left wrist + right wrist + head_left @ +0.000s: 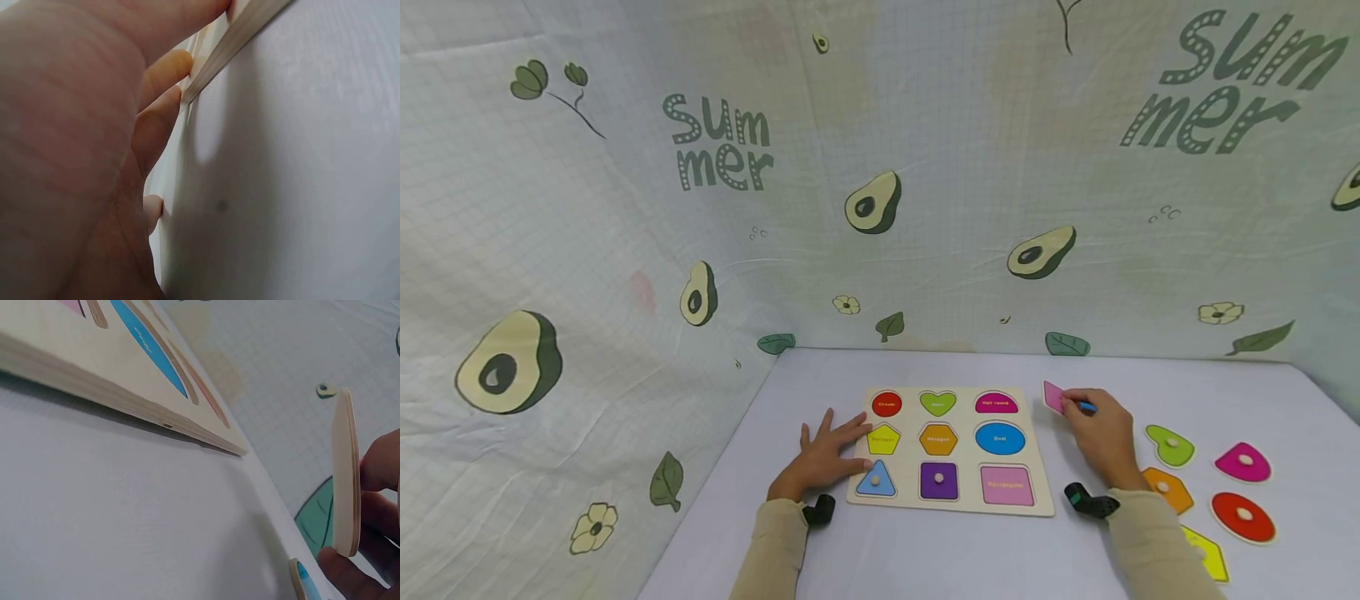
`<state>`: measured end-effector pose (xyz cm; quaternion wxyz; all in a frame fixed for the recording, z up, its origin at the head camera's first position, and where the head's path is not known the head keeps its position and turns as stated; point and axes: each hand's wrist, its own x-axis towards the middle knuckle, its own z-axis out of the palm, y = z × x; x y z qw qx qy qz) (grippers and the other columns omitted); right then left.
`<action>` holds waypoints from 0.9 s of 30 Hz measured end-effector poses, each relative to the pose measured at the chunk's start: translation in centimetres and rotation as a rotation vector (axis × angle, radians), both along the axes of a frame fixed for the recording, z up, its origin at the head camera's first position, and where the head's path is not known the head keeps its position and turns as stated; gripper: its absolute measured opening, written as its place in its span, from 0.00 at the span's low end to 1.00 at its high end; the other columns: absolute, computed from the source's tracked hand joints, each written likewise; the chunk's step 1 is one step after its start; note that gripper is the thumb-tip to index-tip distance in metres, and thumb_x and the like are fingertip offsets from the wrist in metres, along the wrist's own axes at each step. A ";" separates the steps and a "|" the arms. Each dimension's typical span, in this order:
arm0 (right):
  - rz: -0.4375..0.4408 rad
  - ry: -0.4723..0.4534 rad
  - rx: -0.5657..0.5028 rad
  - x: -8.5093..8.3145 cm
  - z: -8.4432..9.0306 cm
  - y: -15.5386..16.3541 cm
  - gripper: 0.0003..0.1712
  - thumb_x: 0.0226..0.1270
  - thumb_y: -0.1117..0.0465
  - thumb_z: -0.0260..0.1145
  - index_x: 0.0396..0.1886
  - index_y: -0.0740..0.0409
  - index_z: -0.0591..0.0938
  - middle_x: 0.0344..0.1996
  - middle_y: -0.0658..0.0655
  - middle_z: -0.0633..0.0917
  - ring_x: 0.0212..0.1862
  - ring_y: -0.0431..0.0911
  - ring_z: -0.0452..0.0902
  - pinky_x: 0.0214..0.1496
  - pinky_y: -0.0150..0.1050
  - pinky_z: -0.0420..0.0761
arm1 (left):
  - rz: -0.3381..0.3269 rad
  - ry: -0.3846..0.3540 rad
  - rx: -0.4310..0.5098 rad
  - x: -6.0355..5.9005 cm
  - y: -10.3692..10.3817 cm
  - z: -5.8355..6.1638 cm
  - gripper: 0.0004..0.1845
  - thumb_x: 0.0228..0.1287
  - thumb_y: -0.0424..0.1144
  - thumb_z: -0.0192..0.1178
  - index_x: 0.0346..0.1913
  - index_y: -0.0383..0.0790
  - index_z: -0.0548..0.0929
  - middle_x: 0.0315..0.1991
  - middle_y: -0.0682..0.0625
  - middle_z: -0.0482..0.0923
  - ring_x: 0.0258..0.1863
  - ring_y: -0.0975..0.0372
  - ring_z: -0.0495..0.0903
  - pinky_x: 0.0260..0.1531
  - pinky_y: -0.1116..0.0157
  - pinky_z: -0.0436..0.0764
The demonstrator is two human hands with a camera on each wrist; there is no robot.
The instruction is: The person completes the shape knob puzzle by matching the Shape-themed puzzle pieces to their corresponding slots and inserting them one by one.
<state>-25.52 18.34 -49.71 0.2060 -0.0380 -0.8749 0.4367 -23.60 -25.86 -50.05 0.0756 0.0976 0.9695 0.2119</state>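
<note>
A wooden shape puzzle board (967, 450) lies on the white table, its recesses printed with colours and names. Spread over the board's left edge, my left hand (825, 456) rests with straight fingers, the thumb beside the blue triangle (886, 484). My right hand (1101, 429) pinches a pink rectangle piece (1052, 396) off the board's right side. In the right wrist view this piece (345, 481) stands on edge between the fingers, its plain wooden back showing. Partly hidden under that hand is a blue oval piece (1086, 407). A purple square (938, 481) with a knob sits in its recess.
Right of the right forearm lie several knobbed pieces: a green heart (1171, 445), a magenta half round (1243, 462), an orange hexagon (1172, 490), a red circle (1243, 517) and a yellow pentagon (1208, 553), partly covered by the sleeve. A printed cloth (955, 125) hangs behind the table.
</note>
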 end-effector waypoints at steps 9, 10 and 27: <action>0.017 0.088 0.037 0.3 0.0 -0.4 0.12 0.74 0.60 0.64 0.49 0.63 0.85 0.47 0.61 0.83 0.51 0.56 0.76 0.55 0.43 0.81 | 0.007 0.001 0.005 0.0 0.0 -0.1 0.41 0.55 0.67 0.66 0.72 0.62 0.72 0.77 0.61 0.58 0.79 0.42 0.34 0.66 0.32 0.24; 0.021 0.101 0.045 0.3 0.0 -0.5 0.11 0.73 0.60 0.64 0.48 0.62 0.86 0.47 0.60 0.84 0.50 0.55 0.77 0.54 0.35 0.80 | 0.007 0.003 0.004 0.0 0.0 -0.1 0.41 0.55 0.67 0.66 0.73 0.62 0.71 0.77 0.61 0.58 0.79 0.42 0.34 0.66 0.32 0.24; 0.135 0.180 0.098 1.5 0.7 -2.2 0.08 0.70 0.65 0.66 0.45 0.60 0.86 0.43 0.58 0.85 0.49 0.54 0.80 0.46 0.13 0.65 | 0.014 -0.001 0.019 0.1 0.2 0.3 0.41 0.55 0.66 0.67 0.73 0.62 0.71 0.77 0.61 0.58 0.79 0.43 0.34 0.66 0.32 0.25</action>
